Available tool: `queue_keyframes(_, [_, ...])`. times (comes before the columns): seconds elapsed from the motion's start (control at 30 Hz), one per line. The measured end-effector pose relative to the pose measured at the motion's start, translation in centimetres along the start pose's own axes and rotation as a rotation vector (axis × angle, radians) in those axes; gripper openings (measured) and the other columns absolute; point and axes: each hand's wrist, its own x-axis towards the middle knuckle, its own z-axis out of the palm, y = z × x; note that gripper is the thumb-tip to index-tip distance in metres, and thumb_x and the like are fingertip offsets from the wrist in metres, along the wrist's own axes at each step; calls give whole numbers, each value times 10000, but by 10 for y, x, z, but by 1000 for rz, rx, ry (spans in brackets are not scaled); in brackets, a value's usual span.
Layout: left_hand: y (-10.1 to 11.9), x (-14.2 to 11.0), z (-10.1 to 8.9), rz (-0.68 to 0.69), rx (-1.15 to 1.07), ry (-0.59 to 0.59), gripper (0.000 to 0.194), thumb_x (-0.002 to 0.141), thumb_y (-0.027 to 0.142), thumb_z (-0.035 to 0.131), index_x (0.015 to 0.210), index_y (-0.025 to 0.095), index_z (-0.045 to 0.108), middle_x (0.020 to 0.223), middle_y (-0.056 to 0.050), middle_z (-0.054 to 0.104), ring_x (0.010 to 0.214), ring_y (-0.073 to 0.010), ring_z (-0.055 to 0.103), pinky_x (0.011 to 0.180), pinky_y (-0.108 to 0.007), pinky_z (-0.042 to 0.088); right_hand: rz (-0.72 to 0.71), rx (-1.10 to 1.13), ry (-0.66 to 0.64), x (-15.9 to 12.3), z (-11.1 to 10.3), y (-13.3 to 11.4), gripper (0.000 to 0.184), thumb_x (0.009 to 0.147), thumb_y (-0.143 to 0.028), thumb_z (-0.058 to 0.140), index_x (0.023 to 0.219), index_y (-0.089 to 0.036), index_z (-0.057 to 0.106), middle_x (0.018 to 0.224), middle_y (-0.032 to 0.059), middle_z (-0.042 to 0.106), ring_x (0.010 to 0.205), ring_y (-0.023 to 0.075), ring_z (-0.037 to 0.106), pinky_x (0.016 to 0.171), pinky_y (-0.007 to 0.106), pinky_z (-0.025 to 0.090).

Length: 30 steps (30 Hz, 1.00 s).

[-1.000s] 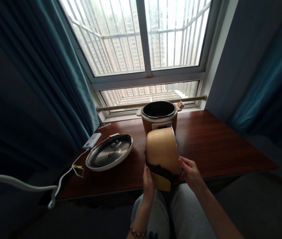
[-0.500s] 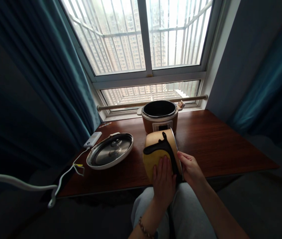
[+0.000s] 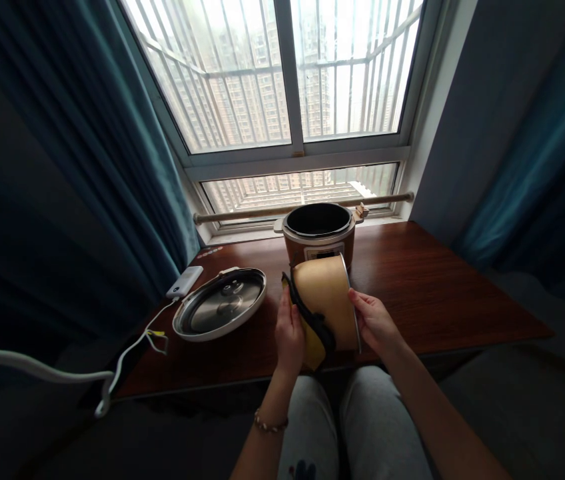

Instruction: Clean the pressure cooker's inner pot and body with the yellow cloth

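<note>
A golden inner pot (image 3: 325,293) is tipped on its side above the near edge of the table, its rim facing right. With its fingers on the rim, my right hand (image 3: 375,323) grips the pot. My left hand (image 3: 290,333) presses a yellow cloth with black edging (image 3: 314,343) against the pot's base on the left, the fingers stretched upward along it. Part of the cloth hides behind that hand. Just beyond the pot stands a brown rice cooker (image 3: 296,248), open at the top with a dark interior.
On the left, an upturned lid (image 3: 222,303) with a pale rim lies on the wooden table (image 3: 427,287). A white box-shaped device (image 3: 185,281) with a white cable (image 3: 125,357) is behind it. A barred window (image 3: 292,93) and blue curtains (image 3: 97,113) surround the table.
My left hand has swung left with the cloth, from the near side of the pot to its base. The pot has turned so more of its golden side shows.
</note>
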Motion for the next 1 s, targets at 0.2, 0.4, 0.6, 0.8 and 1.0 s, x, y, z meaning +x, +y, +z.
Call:
queue_keyframes(0.2, [-1, 3, 0, -168, -268, 34, 462, 901, 420, 346, 1297, 202, 436, 1355, -64, 445, 1249, -199, 396, 1058, -336, 279, -21, -102, -29, -16, -16, 13, 315, 665, -385, 716, 902, -178, 702, 835, 55, 701, 758, 169, 647, 700, 278, 499])
queue_keyframes(0.4, [3, -6, 2, -220, -338, 71, 471, 896, 422, 364, 1308, 202, 421, 1363, -57, 436, 1259, -198, 382, 1064, -333, 272, -15, -146, -50, -32, -26, 30, 281, 698, -349, 695, 920, -176, 700, 708, 25, 675, 601, 112, 598, 581, 227, 462])
queue_keyframes(0.6, [10, -18, 1, -198, -285, 61, 451, 904, 375, 359, 1319, 206, 402, 1387, -54, 402, 1283, -189, 346, 1081, -335, 250, -45, -166, -3, -37, -23, 28, 267, 701, -365, 688, 880, -167, 700, 615, 3, 626, 493, 77, 526, 476, 192, 418])
queue_keyframes(0.8, [29, -30, 6, 139, 217, 23, 446, 894, 242, 374, 1341, 246, 371, 1469, -31, 238, 1356, -228, 161, 1098, -428, 178, 3, -87, 9, -38, -11, 10, 245, 688, -366, 697, 830, -166, 699, 601, 2, 629, 484, 86, 544, 476, 198, 439])
queue_keyframes(1.0, [47, -45, 32, 425, 589, -137, 509, 864, 189, 422, 1357, 283, 334, 1445, -14, 292, 1353, -259, 166, 1073, -466, 185, 10, -87, 16, -17, -9, -3, 275, 645, -368, 725, 814, -151, 704, 614, 17, 655, 475, 99, 564, 479, 208, 449])
